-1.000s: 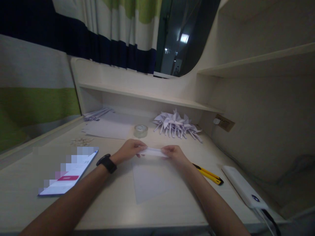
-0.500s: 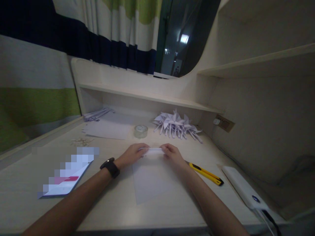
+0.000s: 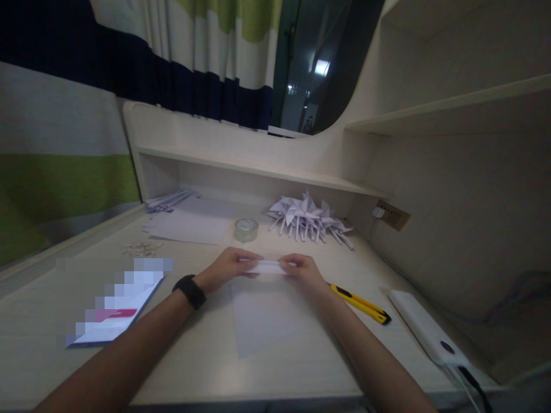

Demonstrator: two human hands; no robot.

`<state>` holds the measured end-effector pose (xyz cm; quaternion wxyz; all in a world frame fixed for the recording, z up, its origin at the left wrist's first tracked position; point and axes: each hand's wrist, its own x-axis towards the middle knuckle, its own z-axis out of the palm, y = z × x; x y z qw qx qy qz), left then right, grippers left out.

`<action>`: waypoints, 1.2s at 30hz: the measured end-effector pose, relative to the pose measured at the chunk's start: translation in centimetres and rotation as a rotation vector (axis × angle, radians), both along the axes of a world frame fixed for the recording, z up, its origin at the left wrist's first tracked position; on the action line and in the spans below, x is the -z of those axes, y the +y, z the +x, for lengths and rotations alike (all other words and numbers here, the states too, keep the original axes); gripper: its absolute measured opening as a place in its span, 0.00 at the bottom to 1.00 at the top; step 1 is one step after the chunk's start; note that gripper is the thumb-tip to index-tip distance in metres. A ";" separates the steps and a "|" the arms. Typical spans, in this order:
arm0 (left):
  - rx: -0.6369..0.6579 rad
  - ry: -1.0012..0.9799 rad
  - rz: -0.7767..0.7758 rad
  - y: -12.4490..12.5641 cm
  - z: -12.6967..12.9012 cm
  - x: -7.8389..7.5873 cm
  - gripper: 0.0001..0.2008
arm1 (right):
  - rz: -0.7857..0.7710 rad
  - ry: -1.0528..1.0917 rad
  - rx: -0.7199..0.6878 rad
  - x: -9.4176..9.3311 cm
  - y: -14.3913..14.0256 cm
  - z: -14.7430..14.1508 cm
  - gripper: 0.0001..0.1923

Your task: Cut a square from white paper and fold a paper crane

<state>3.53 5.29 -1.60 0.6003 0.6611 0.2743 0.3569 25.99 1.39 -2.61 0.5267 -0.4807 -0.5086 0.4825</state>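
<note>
A narrow white strip of paper (image 3: 269,267) is stretched between my two hands, above the desk. My left hand (image 3: 235,265), with a black watch (image 3: 190,291) on its wrist, pinches the strip's left end. The right end is closed between the thumb and fingers of my right hand (image 3: 300,268). Whether the strip is folded or rolled is hard to make out. A white sheet of paper (image 3: 262,321) lies flat on the desk just below, its far edge partly hidden by my hands. Near my right forearm rests a yellow utility knife (image 3: 359,304).
A roll of clear tape (image 3: 245,229) stands beyond my hands, with several paper pinwheels (image 3: 305,215) to its right. Farther left lie paper sheets (image 3: 189,221), paper strips (image 3: 170,201) and small scattered pieces (image 3: 142,249). A phone (image 3: 116,312) is at left, a white power strip (image 3: 424,327) at right.
The paper strip has turned slightly, showing more of its face. My left fingers have shifted up a little along it, and both hands still hold the ends.
</note>
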 end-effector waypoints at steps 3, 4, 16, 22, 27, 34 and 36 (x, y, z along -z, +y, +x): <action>0.004 -0.011 -0.002 0.1 -0.1 0.1 0.17 | 0.006 0.030 0.005 0.0 0.0 0.1 0.17; -0.001 -0.007 0.004 0.1 0.0 0.1 0.17 | 0.007 0.039 0.006 -0.1 0.0 0.1 0.17; -0.073 0.077 0.035 -0.7 0.2 -1.0 0.16 | 0.032 0.010 -0.017 0.0 -0.1 0.1 0.17; -0.048 0.071 0.004 -0.4 0.3 -0.4 0.17 | 0.000 -0.042 -0.079 0.0 -0.3 -0.1 0.19; -0.015 0.089 0.016 0.0 0.3 0.1 0.18 | -0.004 -0.092 -0.090 -0.3 -0.5 -0.1 0.19; 0.021 0.219 0.104 0.1 0.2 -0.1 0.19 | -0.019 -0.095 -0.080 -0.2 -0.4 -0.1 0.20; 0.023 0.270 0.160 0.1 0.1 -0.4 0.19 | -0.014 -0.116 -0.089 -0.4 -0.4 0.0 0.20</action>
